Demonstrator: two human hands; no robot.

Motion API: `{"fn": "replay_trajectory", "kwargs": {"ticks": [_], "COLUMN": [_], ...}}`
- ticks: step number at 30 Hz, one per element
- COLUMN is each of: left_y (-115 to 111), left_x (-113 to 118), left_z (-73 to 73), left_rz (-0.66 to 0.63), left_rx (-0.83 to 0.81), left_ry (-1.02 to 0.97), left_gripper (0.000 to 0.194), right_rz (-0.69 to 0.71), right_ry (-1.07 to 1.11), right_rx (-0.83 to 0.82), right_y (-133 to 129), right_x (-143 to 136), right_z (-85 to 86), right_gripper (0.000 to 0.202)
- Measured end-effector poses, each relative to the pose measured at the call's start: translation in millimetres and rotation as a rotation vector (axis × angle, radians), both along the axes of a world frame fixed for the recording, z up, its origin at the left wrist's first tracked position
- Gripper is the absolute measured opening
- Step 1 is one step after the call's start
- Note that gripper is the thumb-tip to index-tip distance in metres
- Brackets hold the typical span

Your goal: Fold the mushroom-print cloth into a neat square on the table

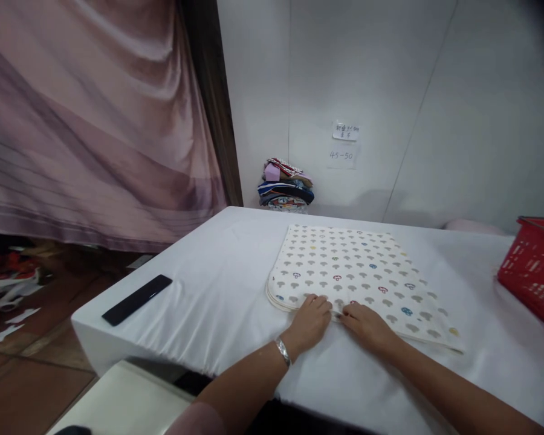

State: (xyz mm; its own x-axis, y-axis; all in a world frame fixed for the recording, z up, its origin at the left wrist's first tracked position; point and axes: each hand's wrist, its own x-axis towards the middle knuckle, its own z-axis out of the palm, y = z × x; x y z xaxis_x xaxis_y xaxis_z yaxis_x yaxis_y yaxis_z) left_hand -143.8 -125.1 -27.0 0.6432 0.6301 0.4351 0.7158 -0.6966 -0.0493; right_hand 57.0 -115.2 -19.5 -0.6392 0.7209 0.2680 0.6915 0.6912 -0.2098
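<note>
Left: a pink curtain [118, 121] hangs beside the worktop [217, 272], which is covered in white cloth; a dark, flat, oblong object [137, 299] lies near the worktop's left edge. Centre: a stack of folded fabrics [286, 186] stands beyond the far edge, against the wall. In front of it, the folded mushroom-print cloth [344, 266] lies flat on the worktop, its layered edges showing at the rounded near-left corner. Left hand [312, 320], with a silver bracelet [283, 351] at the wrist: fingers curled together on the cloth's near edge. Right hand [361, 323], just beside it: fingers bent, fingertips at the same edge; whether either hand grips the fabric cannot be told. Above, two paper notes [343, 144] on the wall, the lower reading "45-50". Right: a red plastic basket [535, 272].
</note>
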Motion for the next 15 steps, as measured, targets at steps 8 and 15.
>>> {"fn": "replay_trajectory", "kwargs": {"ticks": [8,15], "left_y": [2,2], "left_x": [1,3], "left_z": [-6.2,-11.1], "left_rz": [0.004,0.026], "left_rx": [-0.056,-0.081], "left_ry": [-0.008,-0.092], "left_gripper": [0.021,0.011], "right_rz": [0.119,-0.153], "right_ry": [0.028,0.019], "right_rx": [-0.148,-0.248], "right_y": [26,149], "right_x": [18,4], "right_z": [15.6,44.7], "right_gripper": [0.037,0.034]}}
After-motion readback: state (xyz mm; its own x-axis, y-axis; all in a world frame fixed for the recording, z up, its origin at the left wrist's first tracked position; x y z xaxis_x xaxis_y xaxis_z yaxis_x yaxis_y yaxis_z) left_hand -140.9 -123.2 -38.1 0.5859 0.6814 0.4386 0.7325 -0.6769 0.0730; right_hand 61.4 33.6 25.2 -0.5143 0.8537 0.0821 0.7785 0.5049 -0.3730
